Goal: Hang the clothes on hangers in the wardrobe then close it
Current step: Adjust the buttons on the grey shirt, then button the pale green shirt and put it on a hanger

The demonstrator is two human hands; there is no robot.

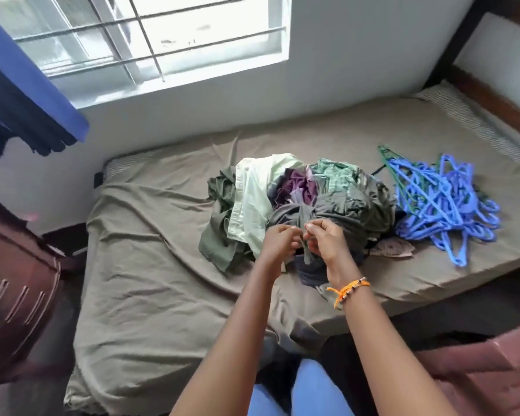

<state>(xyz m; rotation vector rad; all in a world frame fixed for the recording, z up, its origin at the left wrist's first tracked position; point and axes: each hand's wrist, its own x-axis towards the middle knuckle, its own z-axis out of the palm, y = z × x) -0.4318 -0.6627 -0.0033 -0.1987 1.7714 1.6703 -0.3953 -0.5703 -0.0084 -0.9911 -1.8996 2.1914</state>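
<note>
While both arms reach out over the bed [162,265], the left hand [278,244] and right hand [324,241] meet at the near edge of the clothes pile [297,199], their fingers curled and pinching a narrow strip of grey-green cloth [306,235] that runs up between them into the heap. The right wrist carries an orange bracelet [347,289]. Judging by how things lie, the task has hardly begun: the clothes sit in one tangled mound, nothing is on a hanger, and the person seems to be sorting out the first garment. Just beyond the hands the mound rises, pale green, purple and olive pieces mixed. Right of it, touching its edge, lies a loose heap of blue hangers [442,205], none picked up. Farther off are the wall and window [150,43]. No wardrobe can be made out for certain, so hanging and closing all remain.
</note>
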